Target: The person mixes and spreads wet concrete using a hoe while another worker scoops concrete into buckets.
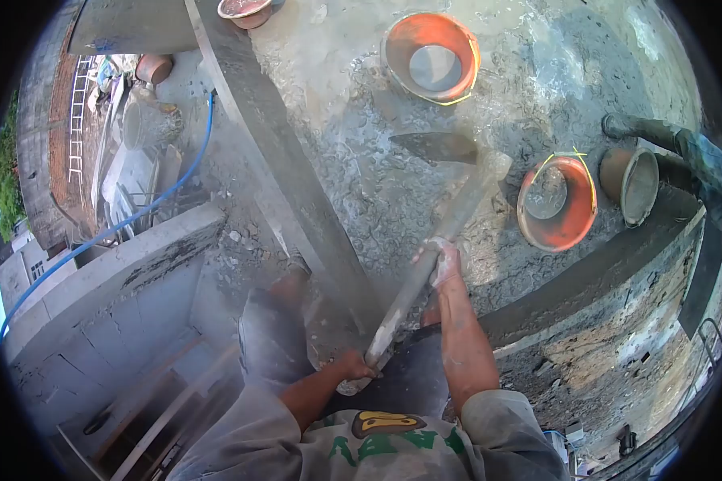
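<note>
A long-handled hoe slants across the view, coated in grey cement. Its dark blade lies at the wet grey mortar spread over the floor. My right hand, smeared with mortar, is wrapped round the middle of the handle. Close to my body, my left hand grips the handle's lower end. To the right of the hoe head sits an orange bucket with a yellow handle. Another orange bucket stands beyond the blade.
A long grey beam runs along my left side. A low wall edge bounds the right. Beside it are a mortar-caked bucket and another person's leg. A blue hose crosses the left; a small basin sits at the top.
</note>
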`<state>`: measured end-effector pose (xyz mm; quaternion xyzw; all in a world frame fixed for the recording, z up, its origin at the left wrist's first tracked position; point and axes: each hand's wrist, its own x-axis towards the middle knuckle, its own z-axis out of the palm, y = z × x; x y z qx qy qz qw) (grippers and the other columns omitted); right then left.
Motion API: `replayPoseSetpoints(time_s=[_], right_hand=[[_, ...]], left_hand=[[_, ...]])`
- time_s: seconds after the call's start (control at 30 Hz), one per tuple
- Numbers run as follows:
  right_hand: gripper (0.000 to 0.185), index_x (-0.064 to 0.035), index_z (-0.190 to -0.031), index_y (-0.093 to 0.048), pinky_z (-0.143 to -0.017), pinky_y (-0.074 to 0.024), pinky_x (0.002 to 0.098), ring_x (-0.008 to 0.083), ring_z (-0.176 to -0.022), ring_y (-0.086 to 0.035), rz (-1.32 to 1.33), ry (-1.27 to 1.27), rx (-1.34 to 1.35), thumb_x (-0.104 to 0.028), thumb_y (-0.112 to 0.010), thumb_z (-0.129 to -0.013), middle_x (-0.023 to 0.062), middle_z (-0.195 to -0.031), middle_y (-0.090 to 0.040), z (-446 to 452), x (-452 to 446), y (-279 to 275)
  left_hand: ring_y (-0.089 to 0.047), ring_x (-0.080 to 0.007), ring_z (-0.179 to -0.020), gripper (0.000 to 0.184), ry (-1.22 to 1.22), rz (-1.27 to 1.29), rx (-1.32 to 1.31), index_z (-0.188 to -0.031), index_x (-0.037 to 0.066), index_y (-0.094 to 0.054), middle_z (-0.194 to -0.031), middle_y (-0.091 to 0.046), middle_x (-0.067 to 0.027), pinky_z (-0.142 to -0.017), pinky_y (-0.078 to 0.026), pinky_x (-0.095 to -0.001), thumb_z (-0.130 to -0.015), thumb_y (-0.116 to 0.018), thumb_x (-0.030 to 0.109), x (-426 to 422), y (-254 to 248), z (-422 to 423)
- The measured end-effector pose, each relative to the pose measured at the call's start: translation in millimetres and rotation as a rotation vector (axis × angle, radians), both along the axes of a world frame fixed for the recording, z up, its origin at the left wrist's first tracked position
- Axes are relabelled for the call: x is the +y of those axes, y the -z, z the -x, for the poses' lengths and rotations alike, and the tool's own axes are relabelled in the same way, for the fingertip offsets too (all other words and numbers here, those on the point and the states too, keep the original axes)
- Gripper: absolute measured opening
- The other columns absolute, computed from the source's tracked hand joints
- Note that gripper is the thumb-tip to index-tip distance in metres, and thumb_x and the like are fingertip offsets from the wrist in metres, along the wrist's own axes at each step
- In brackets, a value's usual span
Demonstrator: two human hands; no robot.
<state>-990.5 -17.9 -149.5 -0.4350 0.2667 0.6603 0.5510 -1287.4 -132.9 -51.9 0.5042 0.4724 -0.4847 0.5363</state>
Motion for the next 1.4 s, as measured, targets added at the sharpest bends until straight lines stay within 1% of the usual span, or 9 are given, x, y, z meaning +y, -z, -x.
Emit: replayPoseSetpoints(time_s=[0.13,0.3,0.4,0.57,0.73,0.87,1.07,1.27,1.4], right_hand=[[0.028,0.0020,-0.084,-0.057,-0.047,-0.0494,0.0397,0.0266,-0.049,-0.057,-0.088,-0.214,0.000,-0.023,-0.062,-0.071,0.0136,-0.066,-0.055,49.4,114.7,56.7],[0.031,-0.0021,-0.096,-0.054,-0.051,-0.0529,0.0382,0.0226,-0.055,-0.059,-0.311,-0.309,-0.260,-0.030,-0.057,-0.082,0.0111,-0.073,-0.057,57.5,347.3,177.2],[0.034,-0.0009,-0.098,-0.053,-0.050,-0.0524,0.0377,0.0211,-0.054,-0.057,-0.116,-0.491,-0.563,-0.032,-0.056,-0.084,0.0087,-0.070,-0.054,60.7,432.9,243.2],[0.029,-0.0063,-0.092,-0.052,-0.047,-0.0492,0.0357,0.0183,-0.053,-0.057,-0.005,-0.562,-0.516,-0.034,-0.056,-0.084,0.0062,-0.068,-0.053,61.0,373.9,289.9],[0.034,-0.0015,-0.100,-0.053,-0.047,-0.0497,0.0377,0.0224,-0.053,-0.058,0.148,-0.594,-0.452,-0.031,-0.056,-0.084,0.0102,-0.073,-0.055,75.2,255.9,255.9],[0.034,0.0061,-0.099,-0.053,-0.041,-0.0484,0.0381,0.0248,-0.049,-0.058,0.279,-0.591,-0.478,-0.025,-0.055,-0.085,0.0136,-0.072,-0.055,89.6,163.3,222.6],[0.031,0.0063,-0.097,-0.056,-0.039,-0.0461,0.0340,0.0217,-0.043,-0.054,0.405,-0.637,-0.400,-0.020,-0.061,-0.081,0.0109,-0.065,-0.055,135.1,-15.1,197.0],[0.026,-0.0028,-0.092,-0.052,-0.039,-0.0476,0.0348,0.0224,-0.041,-0.052,0.435,-0.233,-0.178,-0.023,-0.063,-0.080,0.0089,-0.061,-0.053,60.1,-55.0,106.7],[0.026,-0.0078,-0.092,-0.050,-0.058,-0.0503,0.0418,0.0258,-0.063,-0.058,0.015,0.167,-0.154,-0.030,-0.061,-0.082,0.0118,-0.072,-0.056,-69.2,20.8,163.1]], left_hand=[[-0.062,-0.0356,-0.089,0.072,-0.548,-0.292,-0.150,-0.097,0.000,-0.066,-0.092,-0.065,-0.0211,-0.078,-0.047,-0.0413,-0.056,-0.074,0.059,20.0,69.7,2.7],[-0.063,-0.0345,-0.089,0.057,-0.342,-0.500,0.016,-0.097,0.006,-0.065,-0.092,-0.066,-0.0186,-0.077,-0.049,-0.0416,-0.066,-0.068,0.054,234.7,169.9,-46.9],[-0.063,-0.0351,-0.088,0.046,-0.305,-0.560,-0.018,-0.096,0.005,-0.065,-0.090,-0.066,-0.0187,-0.076,-0.049,-0.0412,-0.071,-0.064,0.043,319.3,201.1,-59.5],[-0.063,-0.0302,-0.082,0.052,-0.289,-0.287,-0.020,-0.101,0.013,-0.064,-0.081,-0.066,-0.0142,-0.074,-0.049,-0.0385,-0.063,-0.067,0.048,288.3,222.3,-44.6],[-0.060,-0.0279,-0.096,0.056,-0.202,-0.069,0.022,-0.104,0.015,-0.064,-0.098,-0.065,-0.0141,-0.083,-0.046,-0.0364,-0.064,-0.065,0.053,178.3,187.9,-31.7],[-0.064,-0.0323,-0.086,0.051,-0.107,-0.095,-0.132,-0.092,0.013,-0.070,-0.087,-0.067,-0.0154,-0.074,-0.050,-0.0402,-0.064,-0.064,0.055,92.6,147.8,-13.8],[-0.060,-0.0326,-0.097,0.054,-0.198,0.334,0.158,-0.098,0.014,-0.068,-0.102,-0.063,-0.0191,-0.084,-0.045,-0.0415,-0.066,-0.061,0.056,-46.2,103.9,10.8],[-0.063,-0.0351,-0.084,0.054,-0.132,0.041,0.060,-0.106,0.009,-0.061,-0.087,-0.066,-0.0186,-0.074,-0.049,-0.0436,-0.064,-0.066,0.043,-58.3,64.2,-14.9],[-0.063,-0.0334,-0.075,0.043,0.109,-0.380,-0.228,-0.095,0.011,-0.064,-0.077,-0.065,-0.0144,-0.070,-0.050,-0.0418,-0.065,-0.068,0.043,23.3,191.4,-29.4]])
